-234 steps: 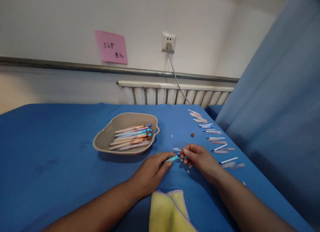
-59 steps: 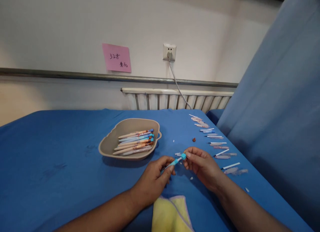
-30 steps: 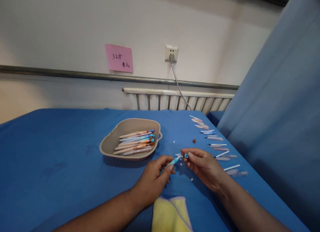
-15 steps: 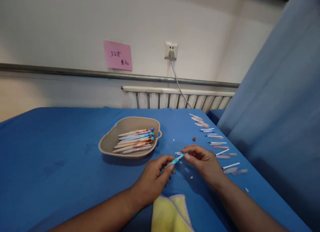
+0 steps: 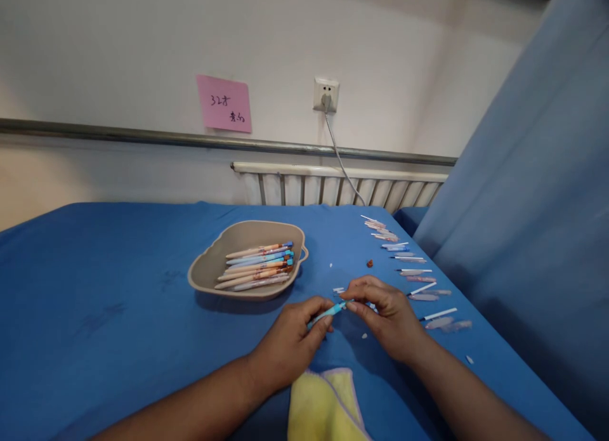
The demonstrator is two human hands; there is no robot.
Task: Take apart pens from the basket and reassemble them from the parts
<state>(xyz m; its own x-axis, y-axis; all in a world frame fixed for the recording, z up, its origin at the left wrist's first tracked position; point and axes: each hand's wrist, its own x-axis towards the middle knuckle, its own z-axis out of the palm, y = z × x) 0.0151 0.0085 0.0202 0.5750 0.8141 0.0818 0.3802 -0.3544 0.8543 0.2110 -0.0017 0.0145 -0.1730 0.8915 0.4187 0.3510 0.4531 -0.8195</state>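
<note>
Between my two hands is a light blue pen [image 5: 334, 309], tilted up toward the right. My left hand [image 5: 297, 336] is closed around its body. The thumb and forefinger of my right hand [image 5: 380, 308] pinch the pen's right end, which the fingertips partly hide. Small white pieces [image 5: 338, 290] lie on the blue cloth just behind the hands. To the left, a beige basin [image 5: 202, 273] holds several pens [image 5: 257, 266] with blue, tan and brown parts.
Pen parts and refills [image 5: 438, 314] lie in a row along the cloth's right side. A small brown piece [image 5: 370, 263] is behind my right hand. A folded yellow cloth [image 5: 323, 406] lies in front. A blue curtain [image 5: 523, 206] hangs at right; a radiator [image 5: 333, 171] stands behind.
My right hand has come slightly closer to my left, its fingertips now covering more of the pen's right end. The left hand keeps its hold.
</note>
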